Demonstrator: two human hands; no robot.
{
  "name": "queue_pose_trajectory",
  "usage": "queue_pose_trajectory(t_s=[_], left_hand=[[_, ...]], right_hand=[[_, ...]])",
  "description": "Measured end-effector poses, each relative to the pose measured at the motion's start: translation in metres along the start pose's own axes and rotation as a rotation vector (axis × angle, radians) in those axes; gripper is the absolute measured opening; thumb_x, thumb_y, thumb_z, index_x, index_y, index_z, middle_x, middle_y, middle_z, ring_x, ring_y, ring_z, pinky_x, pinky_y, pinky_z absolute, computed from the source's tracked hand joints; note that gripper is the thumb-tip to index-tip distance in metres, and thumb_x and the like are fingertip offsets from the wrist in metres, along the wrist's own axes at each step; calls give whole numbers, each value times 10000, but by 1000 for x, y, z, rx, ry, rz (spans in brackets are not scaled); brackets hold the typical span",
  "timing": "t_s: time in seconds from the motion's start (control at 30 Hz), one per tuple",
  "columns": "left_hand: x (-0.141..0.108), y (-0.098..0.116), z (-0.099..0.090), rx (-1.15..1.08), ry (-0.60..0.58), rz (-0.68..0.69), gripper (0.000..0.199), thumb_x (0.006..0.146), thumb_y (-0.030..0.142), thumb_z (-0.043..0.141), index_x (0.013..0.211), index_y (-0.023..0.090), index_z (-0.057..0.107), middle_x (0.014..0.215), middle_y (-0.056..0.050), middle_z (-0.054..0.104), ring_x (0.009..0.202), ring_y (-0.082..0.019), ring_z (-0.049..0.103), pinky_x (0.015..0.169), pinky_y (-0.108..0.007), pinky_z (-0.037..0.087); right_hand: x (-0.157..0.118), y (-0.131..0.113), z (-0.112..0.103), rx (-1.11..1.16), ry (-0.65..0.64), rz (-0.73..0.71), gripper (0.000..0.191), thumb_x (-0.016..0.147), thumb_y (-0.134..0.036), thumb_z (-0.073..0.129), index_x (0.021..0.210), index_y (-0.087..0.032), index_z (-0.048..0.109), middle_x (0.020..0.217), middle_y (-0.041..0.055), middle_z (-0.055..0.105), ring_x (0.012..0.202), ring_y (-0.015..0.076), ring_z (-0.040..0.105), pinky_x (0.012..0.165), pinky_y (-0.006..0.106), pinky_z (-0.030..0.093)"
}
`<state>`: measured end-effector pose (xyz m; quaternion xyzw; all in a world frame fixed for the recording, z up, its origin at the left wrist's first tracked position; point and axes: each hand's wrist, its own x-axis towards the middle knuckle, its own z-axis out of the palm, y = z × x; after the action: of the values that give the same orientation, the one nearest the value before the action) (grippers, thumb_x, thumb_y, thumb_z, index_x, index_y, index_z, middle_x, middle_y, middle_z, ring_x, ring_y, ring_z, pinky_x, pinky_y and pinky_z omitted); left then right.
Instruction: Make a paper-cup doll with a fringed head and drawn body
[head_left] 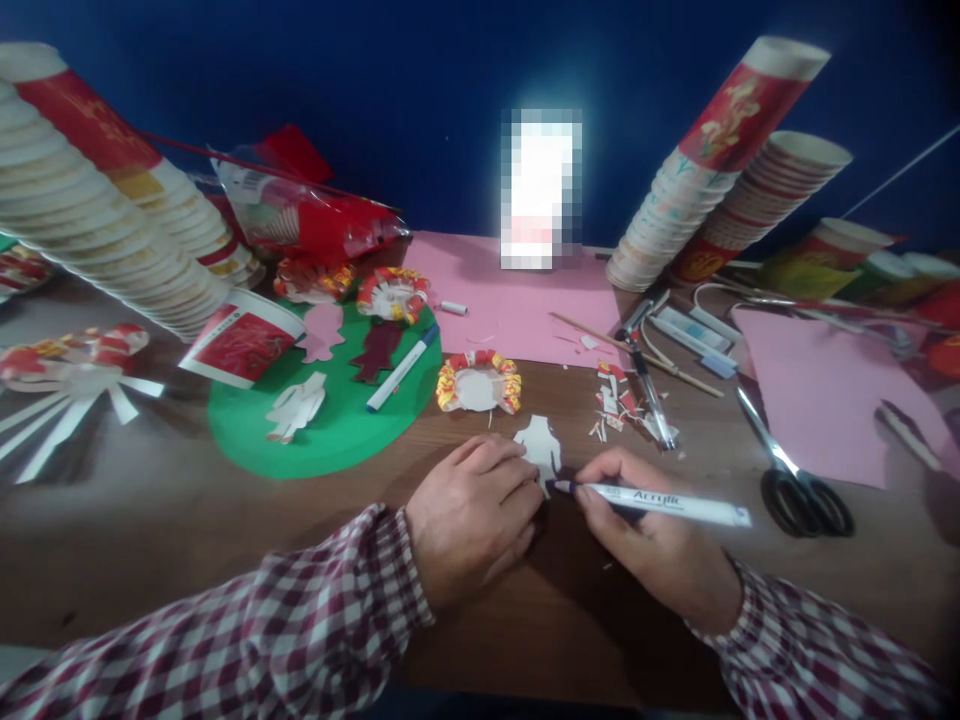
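Observation:
A small white paper cutout, shaped like a little figure, lies flat on the brown table between my hands. The fingers of my left hand are together and bent over its left edge, holding it down; the fingertips are partly hidden. Pinched in my right hand is a white acrylic marker, its dark tip touching the cutout's lower right edge. Just beyond the cutout sits a ring of folded red and yellow paper cup strips with a white centre.
On the left, a green paper disc carries a blue-capped marker and several cutouts. Black-handled scissors lie right of my right hand, near pink paper. Tall paper cup stacks lean at both sides. Paper scraps lie ahead.

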<state>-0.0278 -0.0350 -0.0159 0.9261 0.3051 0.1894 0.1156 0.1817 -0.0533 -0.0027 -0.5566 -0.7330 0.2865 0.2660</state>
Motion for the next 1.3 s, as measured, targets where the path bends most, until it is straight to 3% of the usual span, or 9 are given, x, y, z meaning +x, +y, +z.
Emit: queue_pose_trajectory(t_s=[1.3], left_hand=[[1,1,-4,15,-9,11,189,893,230,472,997,140,600,1040,-77,633,1079,-247,507,952,-427,438]], right_hand=[[3,-5,-2,-5,-33,-19,142,849,-299,547,756,-195,574,580,-29,573,495,102,505,491,217,411]])
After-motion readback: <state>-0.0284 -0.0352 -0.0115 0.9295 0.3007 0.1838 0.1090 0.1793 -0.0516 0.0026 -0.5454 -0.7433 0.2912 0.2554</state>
